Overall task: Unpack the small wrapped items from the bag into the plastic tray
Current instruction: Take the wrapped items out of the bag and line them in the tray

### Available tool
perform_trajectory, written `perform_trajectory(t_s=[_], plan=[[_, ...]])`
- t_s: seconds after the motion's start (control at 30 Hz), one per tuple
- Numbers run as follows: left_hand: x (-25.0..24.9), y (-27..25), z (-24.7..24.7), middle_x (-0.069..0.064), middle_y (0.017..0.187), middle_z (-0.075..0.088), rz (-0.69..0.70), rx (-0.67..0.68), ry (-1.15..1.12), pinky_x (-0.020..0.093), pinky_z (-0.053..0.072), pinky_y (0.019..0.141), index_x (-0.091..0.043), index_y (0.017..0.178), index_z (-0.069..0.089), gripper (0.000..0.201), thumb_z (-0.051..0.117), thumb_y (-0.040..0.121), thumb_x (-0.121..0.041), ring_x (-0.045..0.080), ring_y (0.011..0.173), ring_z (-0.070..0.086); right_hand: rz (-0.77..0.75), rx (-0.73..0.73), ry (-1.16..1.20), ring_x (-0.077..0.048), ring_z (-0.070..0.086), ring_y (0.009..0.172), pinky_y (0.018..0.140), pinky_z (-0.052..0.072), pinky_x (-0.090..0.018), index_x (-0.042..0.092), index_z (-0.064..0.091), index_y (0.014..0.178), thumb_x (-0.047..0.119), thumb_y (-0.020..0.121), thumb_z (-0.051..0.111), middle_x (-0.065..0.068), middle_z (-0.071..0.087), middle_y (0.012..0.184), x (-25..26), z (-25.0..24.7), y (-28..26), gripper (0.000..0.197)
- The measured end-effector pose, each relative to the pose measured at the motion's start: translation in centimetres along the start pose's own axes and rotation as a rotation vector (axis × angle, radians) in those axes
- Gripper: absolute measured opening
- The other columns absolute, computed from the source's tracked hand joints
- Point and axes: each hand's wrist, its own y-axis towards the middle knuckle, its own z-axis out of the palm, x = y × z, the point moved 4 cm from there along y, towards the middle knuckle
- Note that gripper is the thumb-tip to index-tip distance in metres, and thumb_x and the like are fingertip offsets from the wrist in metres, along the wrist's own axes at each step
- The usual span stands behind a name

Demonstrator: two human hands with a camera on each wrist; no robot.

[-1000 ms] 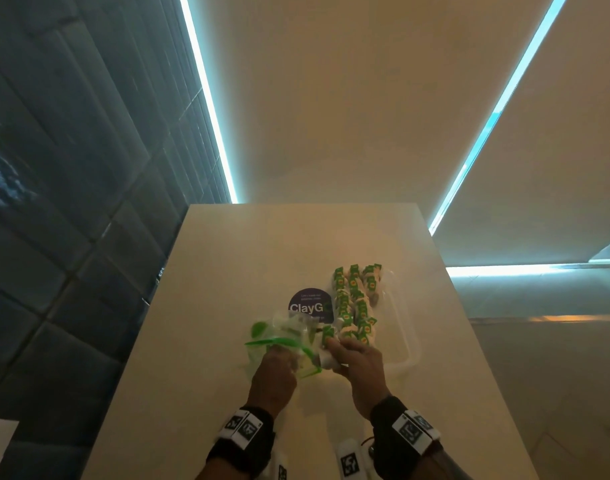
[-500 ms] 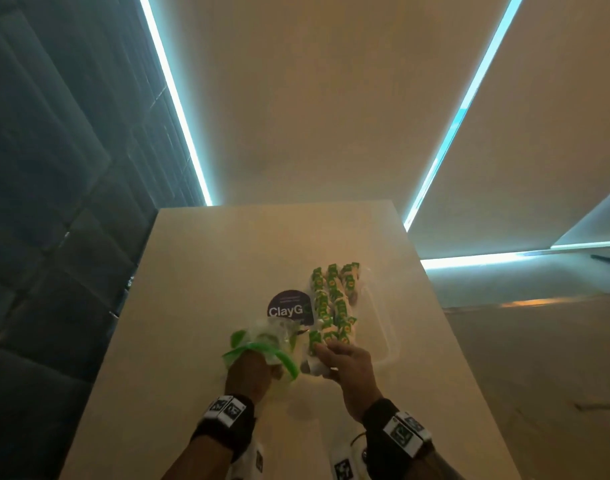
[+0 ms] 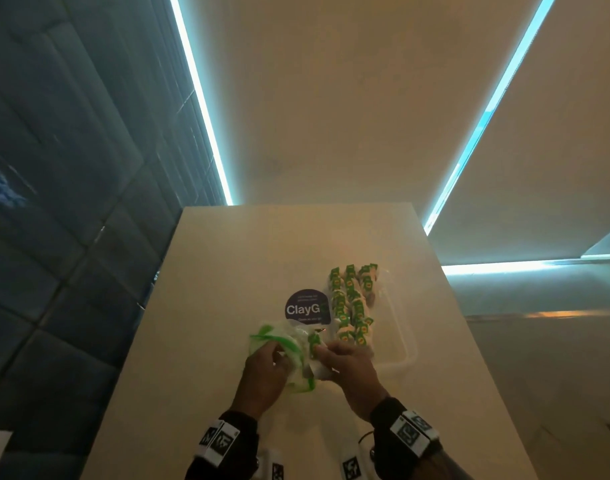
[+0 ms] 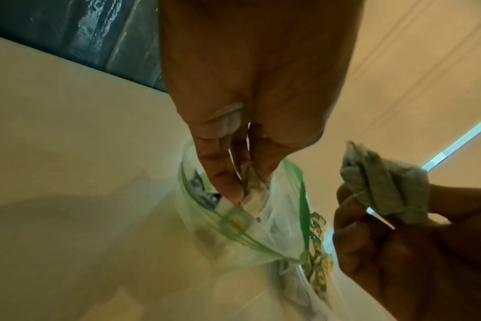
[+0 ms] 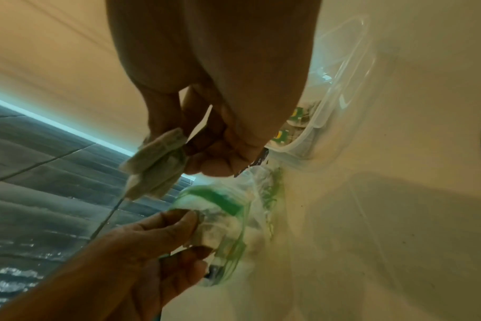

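A clear zip bag (image 3: 284, 341) with a green seal lies on the table, left of the clear plastic tray (image 3: 405, 344). Several green-labelled wrapped items (image 3: 352, 306) fill the tray's left side in rows. My left hand (image 3: 275, 351) reaches into the bag's mouth (image 4: 264, 219) and pinches a wrapped item (image 4: 251, 186) there. Just right of the bag, at the tray's near left corner, my right hand (image 3: 326, 351) pinches another wrapped item (image 5: 157, 160) with a thin string hanging from it, held above the table.
A round dark "ClayG" sticker (image 3: 307, 306) sits on the pale table (image 3: 227, 271) behind the bag. The tray's right half (image 5: 343, 65) holds nothing. A dark tiled wall (image 3: 54, 202) runs along the table's left edge.
My right hand has drawn back from the tray's near end to the bag's side and holds a wrapped item. My left hand's fingers have gone into the bag's mouth.
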Motion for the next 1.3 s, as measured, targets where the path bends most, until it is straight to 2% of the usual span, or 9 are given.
perform_trajectory(t_s=[0.1,0.2,0.37,0.57,0.73,0.9,1.03,1.13,1.3], plan=[[0.1,-0.5,-0.9,-0.004,0.083,0.066,-0.052,0.009,-0.133,0.037,0.061,0.062,-0.024,0.093,0.064,0.022,0.071,0.079,-0.008,0.018,0.075,0.067,0.040,0.119,-0.102,-0.034,0.068,0.082,0.086,0.054,-0.054,-0.011,0.068,0.095,0.009,0.085,0.069,-0.019,0.070,0.089,-0.3,1.0,-0.2,0.022],[0.2,-0.9,-1.7,0.010,0.091,0.068,-0.149,0.045,-0.299,0.030,0.061,0.059,-0.014,0.095,0.068,0.020,0.069,0.082,0.001,0.021,0.077,0.068,0.043,0.143,-0.154,-0.040,0.067,0.084,0.086,0.055,-0.058,-0.013,0.068,0.093,0.010,0.084,0.072,-0.023,0.069,0.090,-0.6,1.2,-0.3,0.024],[0.3,-1.5,-2.6,0.020,0.103,0.063,-0.204,0.137,-0.699,0.038,0.060,0.073,-0.001,0.101,0.066,0.018,0.054,0.091,0.008,0.026,0.083,0.068,0.061,0.175,-0.088,-0.048,0.067,0.089,0.084,0.056,-0.051,-0.018,0.064,0.099,0.011,0.085,0.070,-0.038,0.064,0.100,-0.7,1.3,-0.6,0.032],[-1.0,-2.1,-2.3,0.019,0.102,0.066,-0.188,0.181,-1.163,0.038,0.058,0.087,0.003,0.099,0.059,0.018,0.048,0.088,0.012,0.033,0.098,0.066,0.079,0.180,0.096,-0.038,0.067,0.091,0.099,0.045,-0.056,-0.019,0.058,0.110,0.012,0.089,0.061,-0.029,0.066,0.103,-0.3,1.6,-0.8,0.038],[-1.5,-2.5,-1.9,0.018,0.103,0.068,-0.130,0.129,-1.003,0.033,0.059,0.077,0.001,0.100,0.063,0.012,0.058,0.089,0.003,0.028,0.092,0.068,0.032,0.137,0.132,-0.038,0.060,0.105,0.100,0.045,-0.055,-0.017,0.060,0.112,0.019,0.083,0.070,-0.033,0.060,0.120,0.2,1.7,-0.6,0.047],[-2.0,-2.3,-2.3,0.010,0.097,0.069,-0.027,0.028,-0.731,0.048,0.060,0.072,-0.006,0.097,0.062,0.013,0.069,0.086,-0.006,0.027,0.079,0.071,-0.001,0.137,0.130,-0.036,0.062,0.102,0.093,0.051,-0.047,-0.014,0.063,0.108,0.019,0.082,0.068,-0.031,0.062,0.116,0.3,1.7,-0.3,0.043],[-2.5,-2.3,-2.8,0.011,0.087,0.071,-0.027,0.003,-0.755,0.037,0.054,0.061,-0.004,0.091,0.062,0.004,0.064,0.089,-0.002,0.022,0.065,0.064,0.016,0.230,0.193,-0.032,0.063,0.094,0.085,0.053,-0.040,-0.013,0.059,0.109,0.023,0.080,0.069,-0.024,0.064,0.106,0.7,1.9,-0.5,0.048],[-2.7,-2.3,-2.8,0.009,0.088,0.072,-0.028,0.040,-0.763,0.034,0.054,0.063,-0.007,0.091,0.069,0.010,0.061,0.090,0.000,0.019,0.070,0.065,0.025,0.271,0.213,-0.032,0.061,0.094,0.088,0.050,-0.042,-0.008,0.059,0.108,0.024,0.081,0.067,-0.021,0.064,0.104,0.8,1.9,-0.6,0.043],[-2.3,-2.3,-2.4,0.006,0.101,0.073,-0.024,0.074,-0.664,0.050,0.058,0.076,-0.019,0.101,0.072,0.019,0.071,0.085,-0.008,0.029,0.084,0.070,0.030,0.272,0.181,-0.032,0.058,0.096,0.088,0.049,-0.043,-0.004,0.061,0.105,0.026,0.082,0.069,-0.021,0.062,0.105,0.7,1.8,-0.7,0.039]])
